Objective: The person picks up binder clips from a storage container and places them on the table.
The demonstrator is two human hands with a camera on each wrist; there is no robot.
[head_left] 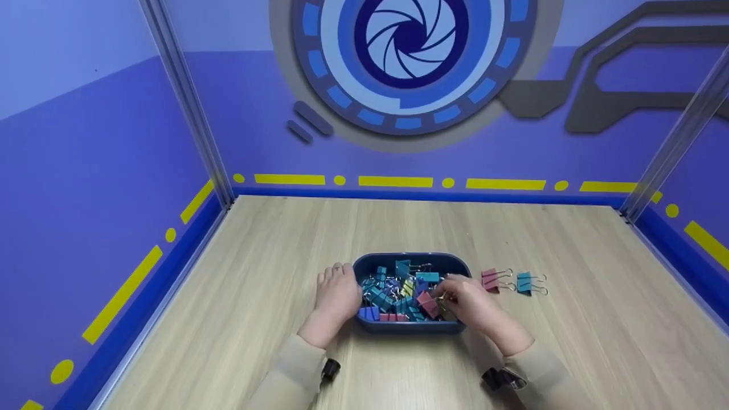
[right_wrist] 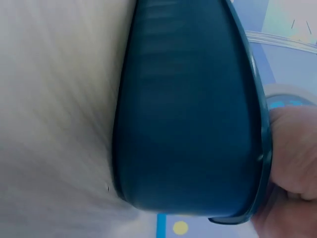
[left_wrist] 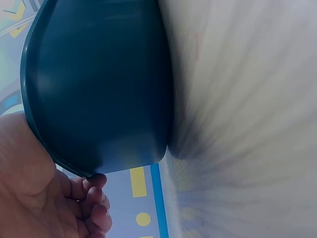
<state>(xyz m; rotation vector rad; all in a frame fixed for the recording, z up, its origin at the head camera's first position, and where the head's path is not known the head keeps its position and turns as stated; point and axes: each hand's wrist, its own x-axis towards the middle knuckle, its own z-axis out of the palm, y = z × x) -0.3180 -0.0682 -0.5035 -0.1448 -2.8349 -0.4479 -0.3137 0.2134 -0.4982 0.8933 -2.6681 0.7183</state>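
A dark blue plastic box (head_left: 407, 328) holds a jumble of binder clips, teal, blue, yellow and red. At its left end, my left hand (head_left: 339, 293) grips the rim; the left wrist view shows the curled fingers (left_wrist: 99, 215) beside the box's corner, with the thumb tip hidden. Reaching over the right end, my right hand (head_left: 470, 302) pinches a red binder clip (head_left: 428, 304) by its handle side, among the other clips. In the right wrist view the box wall (right_wrist: 188, 109) hides the fingertips.
Right of the box, a pink-red binder clip (head_left: 491, 281) and a teal binder clip (head_left: 524, 283) lie side by side on the wooden table (head_left: 273, 239). Blue-purple panels (head_left: 250, 125) enclose the table at the back and sides.
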